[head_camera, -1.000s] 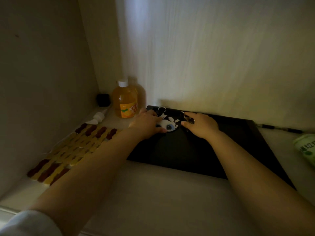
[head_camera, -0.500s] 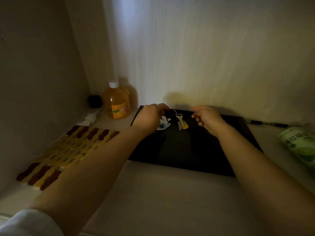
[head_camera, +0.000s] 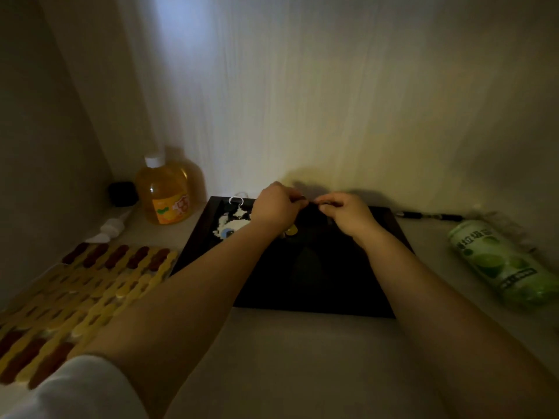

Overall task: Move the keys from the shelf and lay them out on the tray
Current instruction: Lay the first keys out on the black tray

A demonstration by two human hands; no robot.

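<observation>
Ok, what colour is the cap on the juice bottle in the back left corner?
White. The cap tops the orange juice bottle, clearest in the head view.

Both bare forearms reach far into scene, converging toward centre. Left hand (head_camera: 276, 205) knuckles up, fingers curled, fingertips pinched together at far right edge of hand. Right hand (head_camera: 348, 214) likewise palm down, fingers bent, thumb and index tip pinched, pointing left. Two pinches nearly meet, fingertips just beside each other. What they pinch too small and dark to tell. Pale sleeve (head_camera: 81, 388) on left upper arm, near left corner.
</observation>
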